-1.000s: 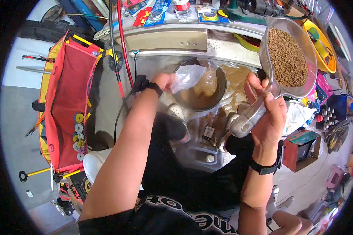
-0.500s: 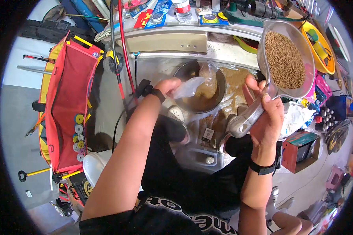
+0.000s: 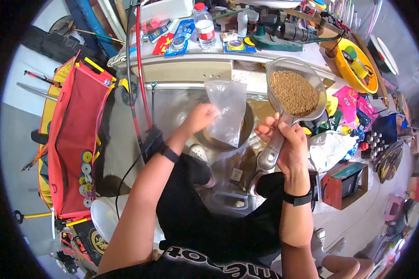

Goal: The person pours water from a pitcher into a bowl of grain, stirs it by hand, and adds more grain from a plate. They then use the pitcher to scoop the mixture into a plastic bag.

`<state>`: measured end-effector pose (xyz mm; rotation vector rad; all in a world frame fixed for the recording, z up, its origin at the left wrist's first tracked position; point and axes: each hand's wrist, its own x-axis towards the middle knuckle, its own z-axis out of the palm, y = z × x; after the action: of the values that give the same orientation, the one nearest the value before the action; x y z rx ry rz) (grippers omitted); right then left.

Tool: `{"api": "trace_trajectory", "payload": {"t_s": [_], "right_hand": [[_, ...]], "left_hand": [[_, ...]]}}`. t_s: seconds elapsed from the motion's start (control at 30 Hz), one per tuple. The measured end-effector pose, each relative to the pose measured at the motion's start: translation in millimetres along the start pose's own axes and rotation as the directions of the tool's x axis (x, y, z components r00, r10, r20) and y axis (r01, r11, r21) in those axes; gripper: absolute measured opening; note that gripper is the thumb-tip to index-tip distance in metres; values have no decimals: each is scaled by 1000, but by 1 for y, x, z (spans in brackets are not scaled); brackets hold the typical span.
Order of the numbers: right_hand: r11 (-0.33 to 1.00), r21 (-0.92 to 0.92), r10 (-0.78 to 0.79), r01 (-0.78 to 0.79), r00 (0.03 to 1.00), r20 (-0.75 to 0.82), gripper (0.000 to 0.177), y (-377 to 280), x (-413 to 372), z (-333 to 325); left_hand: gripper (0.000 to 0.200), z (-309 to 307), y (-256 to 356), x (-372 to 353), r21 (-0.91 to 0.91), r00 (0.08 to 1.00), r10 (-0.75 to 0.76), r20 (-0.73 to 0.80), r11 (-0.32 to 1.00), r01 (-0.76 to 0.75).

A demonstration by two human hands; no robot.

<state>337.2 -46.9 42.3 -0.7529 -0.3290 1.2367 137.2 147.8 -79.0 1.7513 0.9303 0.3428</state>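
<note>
My left hand [image 3: 201, 117] is closed on the left edge of a clear plastic bag [image 3: 229, 108], which hangs spread out and looks flat. Behind and below the bag is a round dark metal basin [image 3: 250, 125] on the floor; the bag hides much of its inside. In my right hand [image 3: 292, 145], the fingers wrap the handle of a clear plastic scoop [image 3: 319, 83]. Brown pellets [image 3: 294, 93] fill its bowl, which is held level to the right of the bag, apart from it.
A cluttered bench [image 3: 186, 58] runs along the front, with a bottle [image 3: 205, 30] on it. On the left stands a red bag [image 3: 74, 139] beside upright rods. A cardboard box [image 3: 344, 186] and a white sack [image 3: 333, 151] lie on the right. Another person's legs [image 3: 340, 265] show at lower right.
The plastic bag, earlier crumpled low over the basin, now hangs raised and spread out. My right hand has brought the scoop left and lower, closer to the bag. The camera view has shifted.
</note>
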Motion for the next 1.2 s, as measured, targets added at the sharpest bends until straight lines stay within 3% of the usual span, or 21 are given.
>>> {"api": "trace_trajectory", "payload": {"t_s": [0.03,0.1,0.17,0.23,0.27,0.37,0.43,0.5,0.57,0.73,0.83,0.9,1.07,1.2], "right_hand": [[1000,-4,2,-2,1000,10,22,2,0,-1],[1000,12,16,-17,999,31,20,3,1,-5],[1000,-16,1,-1,1000,24,16,4,1,1],[998,-53,33,-34,999,-28,19,6,4,1],[998,-67,15,-19,998,-58,17,8,4,5],[998,-18,-59,57,989,-136,7,14,9,9],[994,-63,-102,93,980,-172,10,20,13,6],[989,-41,-148,144,979,-142,15,27,17,1],[982,-91,-174,163,976,-134,19,28,18,-2],[982,14,-181,189,960,-214,24,22,28,-7],[969,34,-225,245,933,-282,22,19,33,-9],[968,-39,-245,250,891,-382,21,17,34,-9],[948,-139,-317,285,882,-349,21,15,33,-20],[969,-167,-234,181,892,-388,22,19,28,-25]], "left_hand": [[18,2,5,-10,-2,1000,2,-10,1000,-2],[17,5,18,-27,118,941,305,-146,950,-290],[16,13,33,-41,136,950,241,-199,967,-217],[14,20,39,-50,304,923,256,-288,938,-165],[12,22,45,-56,363,865,400,-303,888,-284],[13,27,60,-67,460,822,469,-323,837,-297],[14,34,58,-65,457,796,497,-346,830,-320],[18,39,57,-66,551,621,683,-384,709,-439],[20,43,60,-67,597,605,718,-344,665,-449],[23,46,63,-70,681,572,782,-247,560,-471],[20,45,60,-70,722,487,849,-203,466,-511],[22,44,63,-73,743,466,868,-168,422,-519],[26,46,58,-69,797,402,908,-119,329,-507],[29,47,60,-69,774,400,909,-120,338,-535]]}}
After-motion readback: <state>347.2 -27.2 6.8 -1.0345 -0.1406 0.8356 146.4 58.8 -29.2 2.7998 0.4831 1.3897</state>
